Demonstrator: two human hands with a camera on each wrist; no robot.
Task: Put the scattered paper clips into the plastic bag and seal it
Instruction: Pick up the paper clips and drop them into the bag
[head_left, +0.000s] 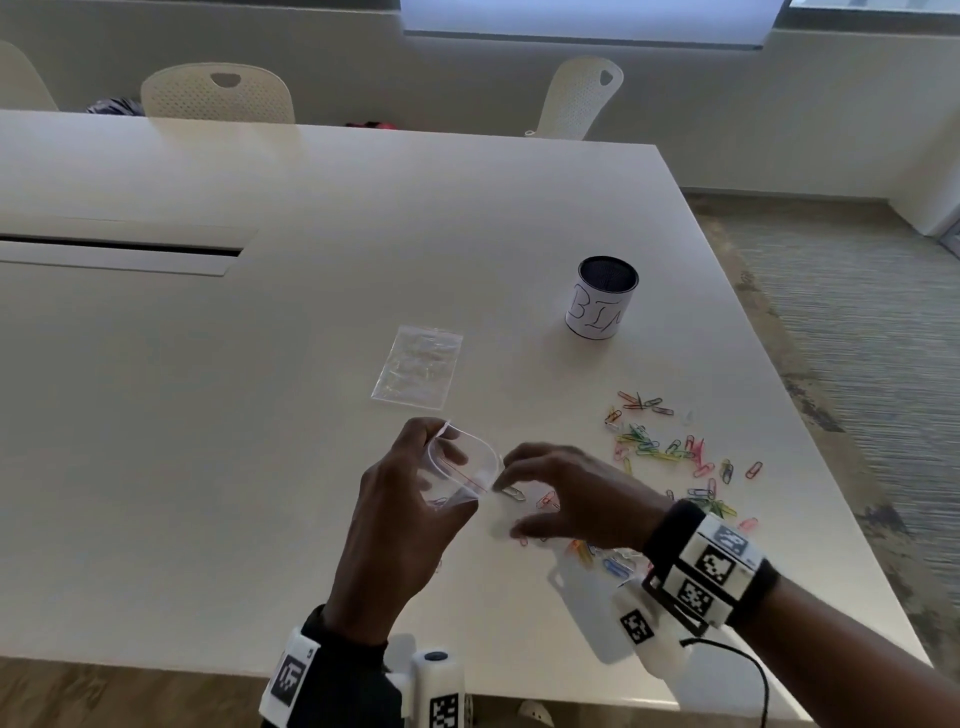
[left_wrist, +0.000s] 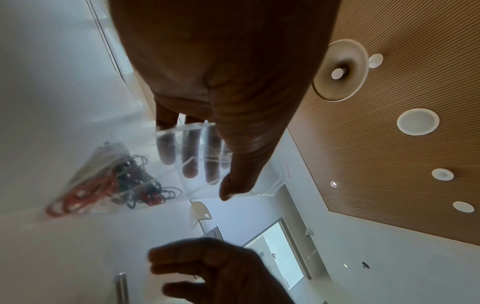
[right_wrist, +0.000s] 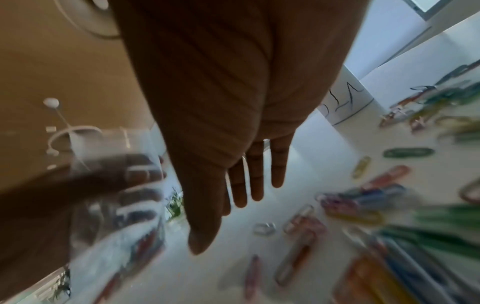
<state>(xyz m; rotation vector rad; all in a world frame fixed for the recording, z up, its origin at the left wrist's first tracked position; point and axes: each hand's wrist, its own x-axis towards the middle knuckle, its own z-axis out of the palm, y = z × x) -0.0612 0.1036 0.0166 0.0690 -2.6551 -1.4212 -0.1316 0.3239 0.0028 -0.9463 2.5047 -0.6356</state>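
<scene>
At frame centre, the left hand (head_left: 402, 512) is pinching the limp, slippery clear plastic zip bag (head_left: 464, 470) open by its rim while the right hand (head_left: 563, 496), fingers spread and holding nothing, is hovering over light, thin coloured wire paper clips (head_left: 670, 452).

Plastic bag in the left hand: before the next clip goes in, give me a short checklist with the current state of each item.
1. Left hand grips the plastic bag: ok.
2. Bag mouth held open toward the right hand: ok.
3. Clips already in the bag: ok, several show through it.
4. Right hand's grip holds a clip: cannot tell; its fingers hang spread over the table.
5. Loose paper clips within reach on the table: ok, many remain.
6. Bag ready to seal: not ok, clips still scattered.
</scene>
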